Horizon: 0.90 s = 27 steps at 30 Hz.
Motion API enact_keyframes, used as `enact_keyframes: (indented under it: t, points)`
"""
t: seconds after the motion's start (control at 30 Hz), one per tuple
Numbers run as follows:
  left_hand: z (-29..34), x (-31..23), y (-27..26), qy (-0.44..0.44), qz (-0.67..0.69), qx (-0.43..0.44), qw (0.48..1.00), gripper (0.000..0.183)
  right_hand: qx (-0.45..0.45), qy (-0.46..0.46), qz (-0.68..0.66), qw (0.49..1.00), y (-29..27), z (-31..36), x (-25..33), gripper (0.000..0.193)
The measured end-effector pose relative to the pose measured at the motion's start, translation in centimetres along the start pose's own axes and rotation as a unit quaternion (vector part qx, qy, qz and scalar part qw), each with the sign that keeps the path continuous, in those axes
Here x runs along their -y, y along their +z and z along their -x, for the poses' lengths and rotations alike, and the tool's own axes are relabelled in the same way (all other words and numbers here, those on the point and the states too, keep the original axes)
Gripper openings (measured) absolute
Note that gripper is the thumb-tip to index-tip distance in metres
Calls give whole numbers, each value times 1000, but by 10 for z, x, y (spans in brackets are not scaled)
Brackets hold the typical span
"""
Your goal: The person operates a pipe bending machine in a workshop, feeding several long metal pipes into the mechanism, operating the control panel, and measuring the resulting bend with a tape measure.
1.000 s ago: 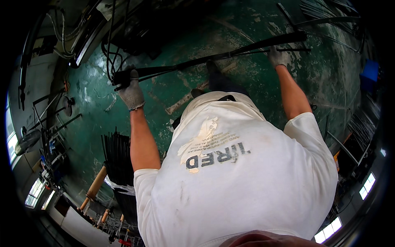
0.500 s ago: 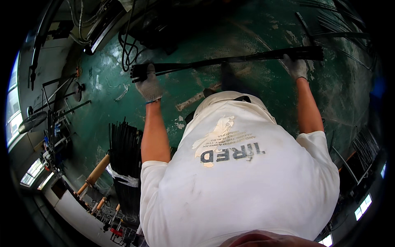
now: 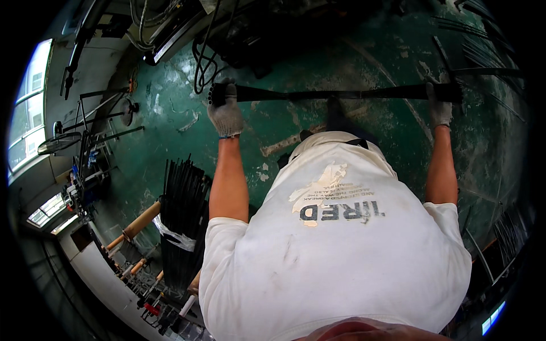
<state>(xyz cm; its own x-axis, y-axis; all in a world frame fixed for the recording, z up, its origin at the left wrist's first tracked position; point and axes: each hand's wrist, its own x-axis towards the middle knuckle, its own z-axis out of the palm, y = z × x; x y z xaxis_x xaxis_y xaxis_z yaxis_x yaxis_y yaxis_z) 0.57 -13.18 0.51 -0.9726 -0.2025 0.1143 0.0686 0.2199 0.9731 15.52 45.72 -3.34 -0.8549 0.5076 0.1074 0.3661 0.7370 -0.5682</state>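
Observation:
A bundle of long, thin black rods or tubes (image 3: 324, 95) stretches sideways in front of me, nearly level, over the green floor. My left hand (image 3: 226, 116), in a light knitted work glove, is closed round the bundle near its left end, thumb over the top. Just beyond that hand the rod ends show as a cluster. Near the right end, my gloved right hand (image 3: 439, 108) also grips the bundle, its thumb upward. Between the hands the bundle narrows. The fingers behind the rods are mostly hidden.
Worn green floor (image 3: 176, 113) spreads around me. To my left stands an upright bundle of black rods (image 3: 183, 227) wrapped with clear film, beside a brown roll (image 3: 142, 220). A looped black cable (image 3: 203, 71) hangs by dark machinery. More black rods (image 3: 483, 57) lie at far right.
The bundle has turned from sloping, left end lower, to nearly level. Its left end looks more tightly gathered. Both hands still hold it, and the whole view has shifted.

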Motion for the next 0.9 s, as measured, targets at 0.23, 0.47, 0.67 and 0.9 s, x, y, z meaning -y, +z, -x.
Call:
enact_keyframes:
  t: [0.23, 0.47, 0.67, 0.9]
  points:
    - [5, 3, -6, 31, -51, 11, 998, 26, -42, 34, 21, 998, 8, 5, 20, 38]
    - [7, -3, 5, -1, -28, -1, 1000, 27, -13, 18, -58, 998, 6, 8, 3, 41]
    - [7, -5, 2, -7, -41, 5, 999, 31, 28, 56, -75, 995, -6, 12, 10, 46]
    - [8, -11, 2, 8, -69, 7, 998, 24, 37, 47, -88, 994, -10, 9, 12, 46]
